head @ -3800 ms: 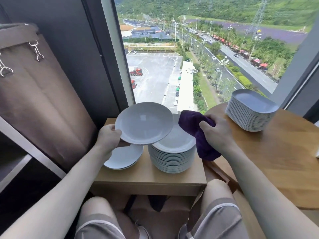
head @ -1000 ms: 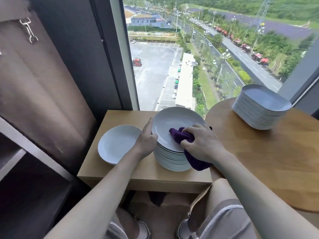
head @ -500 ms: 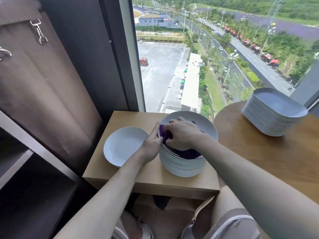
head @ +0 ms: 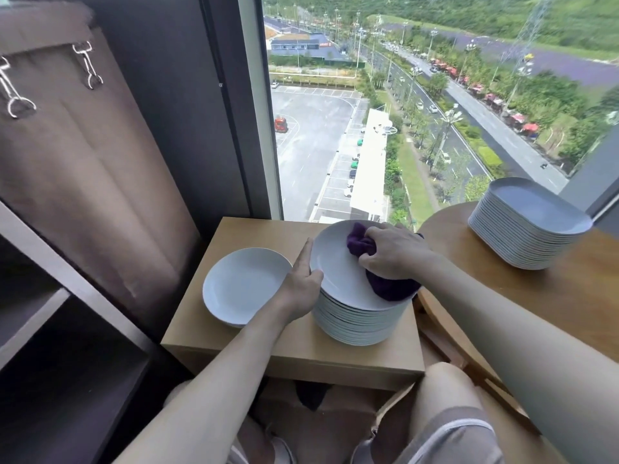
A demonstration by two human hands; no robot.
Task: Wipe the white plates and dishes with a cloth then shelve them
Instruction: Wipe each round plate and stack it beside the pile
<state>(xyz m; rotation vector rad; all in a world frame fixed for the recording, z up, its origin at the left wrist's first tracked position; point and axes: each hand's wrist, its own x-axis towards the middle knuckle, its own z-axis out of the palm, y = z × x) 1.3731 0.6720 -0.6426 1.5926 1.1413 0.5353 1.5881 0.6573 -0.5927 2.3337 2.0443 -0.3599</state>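
The right hand [head: 392, 252], curled round a bunched purple cloth [head: 390, 288], presses it onto the top plate [head: 335, 266] of the stack [head: 355, 326] on the wooden surface [head: 288, 349]; the left hand [head: 301, 284], fingers straight, braces its rim. Likely rigid, slick, breakable: lift by the rim, thumb on top.

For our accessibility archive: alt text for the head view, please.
A right hand grips a purple cloth on the top plate of a tall white stack; the left hand steadies its rim. A second plate lies alongside on a wooden stand.
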